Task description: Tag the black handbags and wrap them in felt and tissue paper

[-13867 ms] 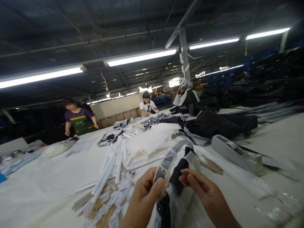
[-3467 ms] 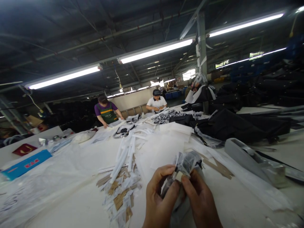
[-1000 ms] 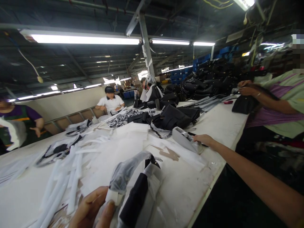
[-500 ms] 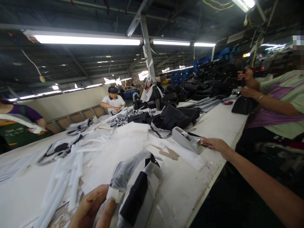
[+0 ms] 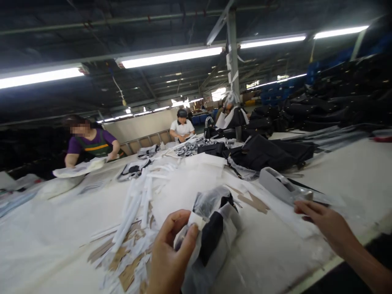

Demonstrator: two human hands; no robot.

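Observation:
My left hand (image 5: 176,249) is closed, thumb and fingers pinching a small white piece (image 5: 197,220) against clear wrapping. The wrapping goes round a black strap-like part (image 5: 211,237), with thin white sheet beside it; its lower end is hidden behind my hand. Further right, a grey tape dispenser (image 5: 272,185) sits tilted on the table. At its near end my right hand (image 5: 324,218) has its fingertips pressed together. Whatever lies between those fingertips is too small to make out.
White strips (image 5: 134,208) and brown paper scraps (image 5: 131,269) litter the white table (image 5: 61,249). Black bags (image 5: 269,151) are heaped beyond the dispenser, near a metal post (image 5: 233,61). Two people work across the table, one in a purple top (image 5: 101,141), one in white (image 5: 182,128).
The view has swung left, so the person at the right has left the picture and the person in purple shows more fully. Both hands keep their closed grips, the right still at the dispenser.

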